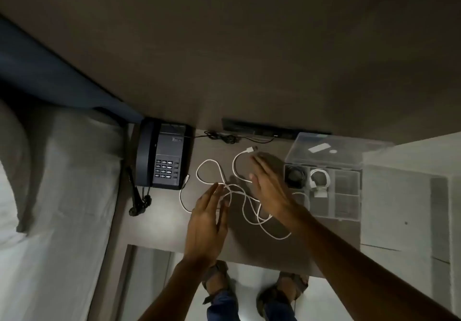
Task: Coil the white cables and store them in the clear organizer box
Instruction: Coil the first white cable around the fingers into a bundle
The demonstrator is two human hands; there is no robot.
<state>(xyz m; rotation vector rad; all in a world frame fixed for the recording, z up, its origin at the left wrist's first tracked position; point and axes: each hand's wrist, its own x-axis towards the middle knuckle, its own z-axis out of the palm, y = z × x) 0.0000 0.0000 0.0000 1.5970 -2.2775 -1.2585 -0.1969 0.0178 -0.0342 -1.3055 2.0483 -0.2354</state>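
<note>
Both hands flat-fingered, gripping nothing: left hand (207,223) and right hand (268,186) flank the loose white cable (245,204) mid-frame; clear organizer box (349,168) right.

No text can be read with certainty. The dark desk telephone (162,154) carries a small pale brand plate (176,139) above its keypad (166,169), but the lettering is too blurred to make out. The key markings are likewise illegible. The white sticker (318,148) on the organizer box lid (331,149) shows no readable print.
</note>
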